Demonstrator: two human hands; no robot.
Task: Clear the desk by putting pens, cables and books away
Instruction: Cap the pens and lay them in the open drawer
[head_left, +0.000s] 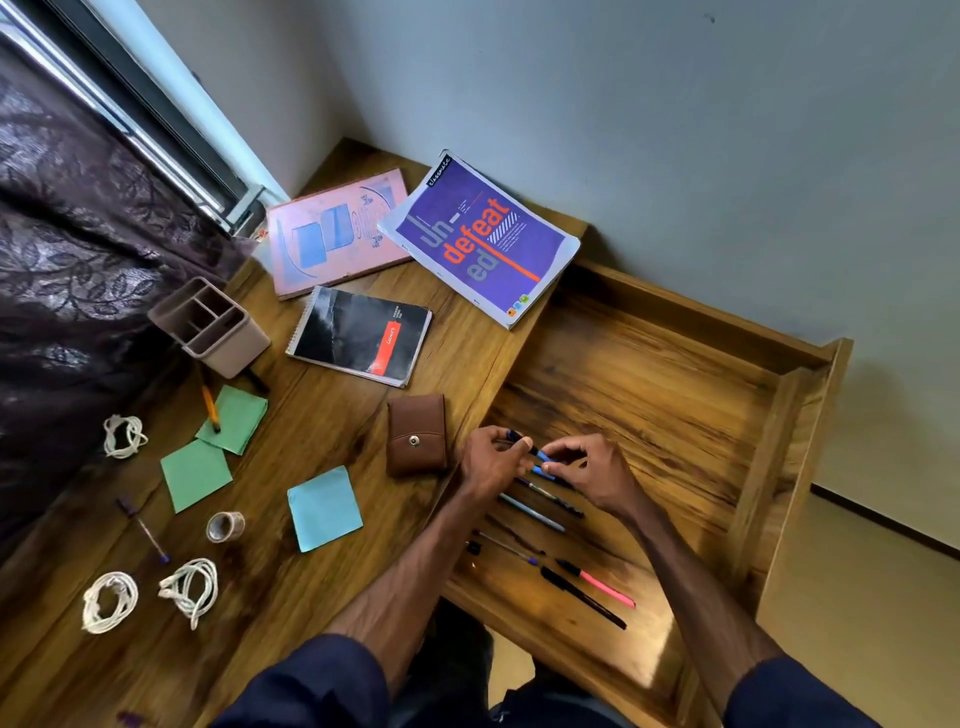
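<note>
Both hands meet over the open wooden drawer beside the desk. My left hand and my right hand together pinch a blue pen just above the drawer's floor. Several pens lie in a row in the drawer, with a pink marker and a black marker nearest me. On the desk lie a purple book, a pink book, a black spiral notebook, three coiled white cables, a pencil and a purple pen.
A beige pen holder stands at the desk's left. A brown snap pouch sits by my left hand. Green and blue sticky notes and a tape roll lie nearby. A dark patterned curtain hangs at left.
</note>
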